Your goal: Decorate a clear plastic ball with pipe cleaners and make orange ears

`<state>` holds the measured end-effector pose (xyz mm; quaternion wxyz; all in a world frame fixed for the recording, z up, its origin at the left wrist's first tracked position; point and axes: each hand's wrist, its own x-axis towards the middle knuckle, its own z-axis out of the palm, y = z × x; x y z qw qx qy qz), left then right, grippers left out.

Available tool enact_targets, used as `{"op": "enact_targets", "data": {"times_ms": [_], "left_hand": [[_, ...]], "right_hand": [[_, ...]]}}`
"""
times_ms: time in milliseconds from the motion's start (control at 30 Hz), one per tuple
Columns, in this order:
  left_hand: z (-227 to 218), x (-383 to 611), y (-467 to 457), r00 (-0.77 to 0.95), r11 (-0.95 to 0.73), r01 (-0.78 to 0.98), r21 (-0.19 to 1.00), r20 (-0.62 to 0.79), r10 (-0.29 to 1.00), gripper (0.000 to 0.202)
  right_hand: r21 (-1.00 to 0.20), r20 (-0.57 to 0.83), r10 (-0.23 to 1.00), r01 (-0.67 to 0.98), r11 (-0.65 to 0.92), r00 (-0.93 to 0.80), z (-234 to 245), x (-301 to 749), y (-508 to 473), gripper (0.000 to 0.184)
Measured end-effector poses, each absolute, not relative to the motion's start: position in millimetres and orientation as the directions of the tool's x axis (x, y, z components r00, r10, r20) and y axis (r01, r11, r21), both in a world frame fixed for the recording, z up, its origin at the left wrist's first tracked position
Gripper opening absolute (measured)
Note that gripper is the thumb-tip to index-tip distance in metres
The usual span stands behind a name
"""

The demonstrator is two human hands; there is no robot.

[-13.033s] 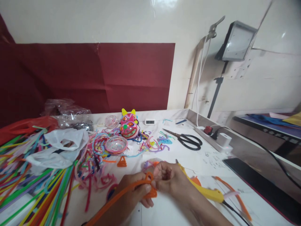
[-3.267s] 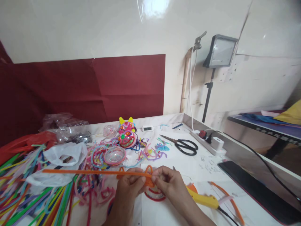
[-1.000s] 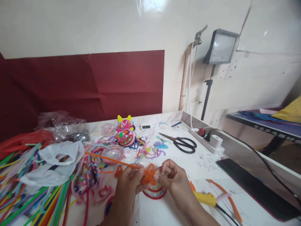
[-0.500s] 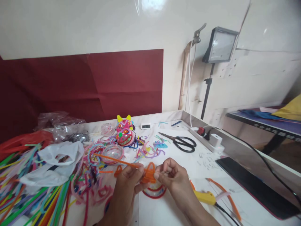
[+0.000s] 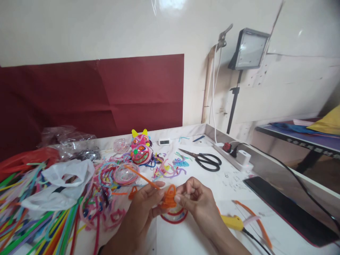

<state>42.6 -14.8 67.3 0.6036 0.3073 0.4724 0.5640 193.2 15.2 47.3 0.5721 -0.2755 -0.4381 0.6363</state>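
Observation:
Between my hands is an orange pipe cleaner (image 5: 170, 201), bent into stacked loops with an arch on top. My left hand (image 5: 147, 203) pinches its left side, and a straight length of the pipe cleaner sticks out up and left from those fingers. My right hand (image 5: 195, 202) pinches the right side of the loops, thumb against fingertips. Below the loops a clear round piece with a red rim (image 5: 174, 220) lies on the table, partly hidden. Left of my left hand is a small orange looped shape (image 5: 132, 192).
Several loose pipe cleaners (image 5: 50, 233) and a white plastic bag (image 5: 79, 173) cover the left. Decorated round faces (image 5: 141, 154) stand at the back. Black-handled scissors (image 5: 208, 161), a power strip (image 5: 231, 157), a black phone-like slab (image 5: 287, 209) and a yellow corded tool (image 5: 232, 222) lie right.
The free end of the orange pipe cleaner has swung right and become steeper. The arch of the looped part looks narrower. Both hands keep nearly the same place.

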Motion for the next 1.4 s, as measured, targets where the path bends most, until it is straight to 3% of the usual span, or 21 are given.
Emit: {"op": "enact_targets", "data": {"times_ms": [400, 667, 700, 800, 867, 1000, 1167, 1400], "left_hand": [[91.4, 41.3, -23.7, 0.085, 0.239, -0.309, 0.921, -0.224, 0.971, 0.053], [91.5, 56.9, -22.7, -0.300, -0.020, -0.192, 0.981, -0.039, 0.953, 0.094], [91.2, 58.5, -22.8, -0.327, -0.063, -0.159, 0.985, 0.007, 0.945, 0.088], [90.9, 61.8, -24.8, -0.358, -0.158, -0.049, 0.986, 0.130, 0.925, 0.036], [91.7, 62.8, -27.2, -0.366, -0.191, 0.046, 0.981, 0.194, 0.910, 0.014], [91.4, 62.7, -30.3, -0.335, -0.263, 0.193, 0.945, 0.316, 0.888, 0.011], [83.6, 62.9, -29.4, -0.306, -0.276, 0.102, 0.956, 0.294, 0.905, 0.017], [83.1, 70.0, -29.0, -0.352, -0.313, 0.128, 0.941, 0.338, 0.873, 0.013]], "right_hand": [[-0.841, 0.256, 0.928, -0.536, 0.076, -0.271, 52.5, 196.5, 8.1, 0.044], [-0.865, 0.324, 0.936, -0.444, 0.235, -0.135, 50.3, 198.7, 6.2, 0.036], [-0.866, 0.329, 0.938, -0.431, 0.252, -0.112, 49.5, 198.8, 6.1, 0.036], [-0.865, 0.339, 0.938, -0.418, 0.279, -0.077, 47.9, 198.7, 6.3, 0.033], [-0.864, 0.338, 0.939, -0.418, 0.282, -0.066, 47.9, 198.6, 6.5, 0.032], [-0.875, 0.325, 0.944, -0.397, 0.278, -0.056, 49.7, 198.8, 6.8, 0.032], [-0.872, 0.336, 0.940, -0.398, 0.286, -0.060, 49.1, 198.2, 6.0, 0.032], [-0.860, 0.362, 0.931, -0.403, 0.312, -0.052, 47.4, 196.2, 5.0, 0.031]]}}
